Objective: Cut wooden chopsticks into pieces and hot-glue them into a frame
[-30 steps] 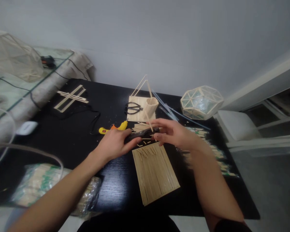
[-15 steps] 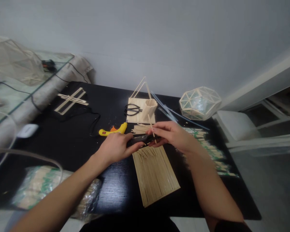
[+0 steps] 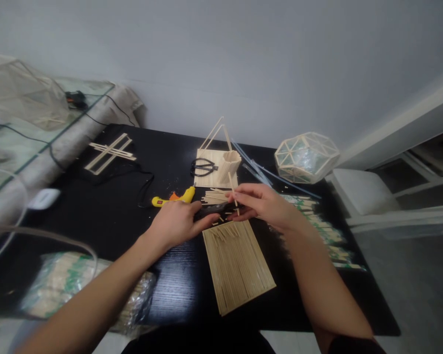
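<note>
Sitting nearest, a slatted stick panel (image 3: 241,275) has short stick bits (image 3: 223,233) on its far end. Past that, the left hand (image 3: 173,221) is curled snugly round a dark pliers-like tool (image 3: 211,210), the right hand (image 3: 266,204) pinching a thin stick (image 3: 232,186) at its end. Yellow glue gun (image 3: 186,195), then black scissors (image 3: 204,167) beyond.

Stick (image 3: 232,185): now steeper, its lower end reaching below the dark tool (image 3: 211,210); one second ago it ended at the tool. Right hand (image 3: 268,205): thumb now brought up against the stick. Offcuts (image 3: 221,219): now partly hidden behind the hands and tool, formerly plainer.
</note>
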`<state>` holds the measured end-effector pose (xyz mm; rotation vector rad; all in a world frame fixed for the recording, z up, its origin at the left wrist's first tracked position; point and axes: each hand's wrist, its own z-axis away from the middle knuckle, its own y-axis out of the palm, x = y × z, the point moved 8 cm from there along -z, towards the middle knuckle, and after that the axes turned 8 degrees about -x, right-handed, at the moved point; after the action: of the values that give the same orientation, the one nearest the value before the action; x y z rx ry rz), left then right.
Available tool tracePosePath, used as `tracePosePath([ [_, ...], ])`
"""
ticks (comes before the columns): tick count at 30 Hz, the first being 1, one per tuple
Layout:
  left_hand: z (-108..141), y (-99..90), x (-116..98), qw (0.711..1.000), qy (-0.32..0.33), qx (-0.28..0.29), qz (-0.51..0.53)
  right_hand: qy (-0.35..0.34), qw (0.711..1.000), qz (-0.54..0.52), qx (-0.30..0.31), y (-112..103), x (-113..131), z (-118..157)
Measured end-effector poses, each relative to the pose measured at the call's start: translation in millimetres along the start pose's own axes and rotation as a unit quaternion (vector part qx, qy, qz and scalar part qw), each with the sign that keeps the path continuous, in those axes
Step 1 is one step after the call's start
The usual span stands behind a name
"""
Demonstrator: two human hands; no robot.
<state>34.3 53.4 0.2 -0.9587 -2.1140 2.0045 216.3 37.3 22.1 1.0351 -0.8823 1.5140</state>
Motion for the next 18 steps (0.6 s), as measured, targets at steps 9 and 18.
tracePosePath([
  [9,-5,-11.1,30,0.985,-0.148,-0.069,0.045,-0.037,0.997,-0.039,-0.048,3,1,-4],
  [18,-2,-6.5,20,0.858,-0.138,-0.115,0.481,0.018,0.997,-0.036,0.069,61,-44,-13],
])
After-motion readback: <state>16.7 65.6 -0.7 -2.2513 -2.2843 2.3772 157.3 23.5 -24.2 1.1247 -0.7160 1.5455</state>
